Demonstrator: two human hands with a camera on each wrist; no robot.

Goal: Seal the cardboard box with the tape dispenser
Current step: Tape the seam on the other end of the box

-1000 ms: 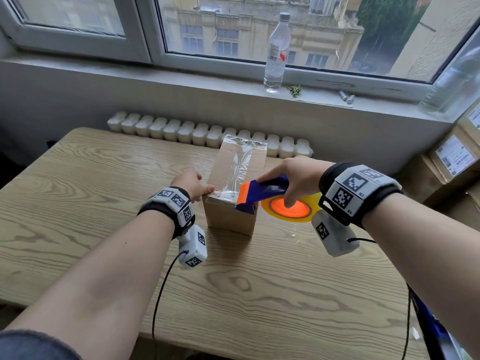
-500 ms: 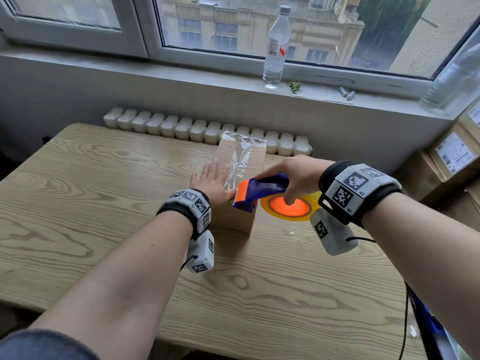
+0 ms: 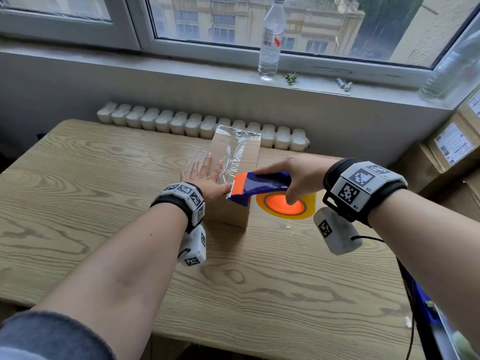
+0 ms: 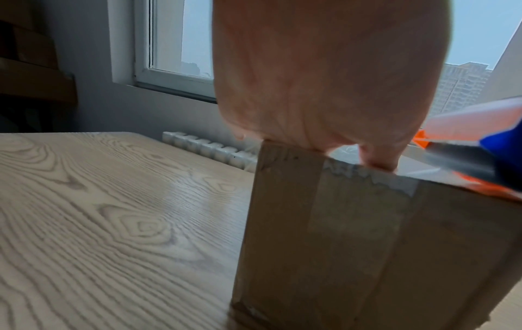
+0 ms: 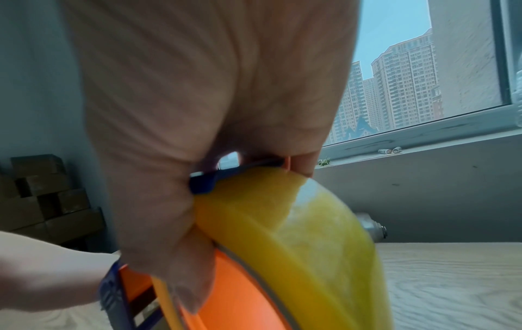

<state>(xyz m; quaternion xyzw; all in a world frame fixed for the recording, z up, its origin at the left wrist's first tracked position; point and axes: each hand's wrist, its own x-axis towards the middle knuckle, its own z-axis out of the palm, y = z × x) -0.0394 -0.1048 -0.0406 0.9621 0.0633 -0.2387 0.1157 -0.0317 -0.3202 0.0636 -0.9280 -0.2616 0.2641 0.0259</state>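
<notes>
Since the earlier frame, our left hand [image 3: 207,178] has slid from the near left corner of the box [image 3: 228,211] onto its top, fingers now spread flat.

Progress: clear tape [image 3: 235,152] runs the length of the box top to the far edge; we judge cutting at the near edge and smoothing remain.

Left hand: flat, pressing the tape down.

Right hand [image 3: 298,175]: curled round the tape dispenser [image 3: 257,188], its toothed blade at the box's near edge.

Box: on the table [image 3: 78,203].
</notes>
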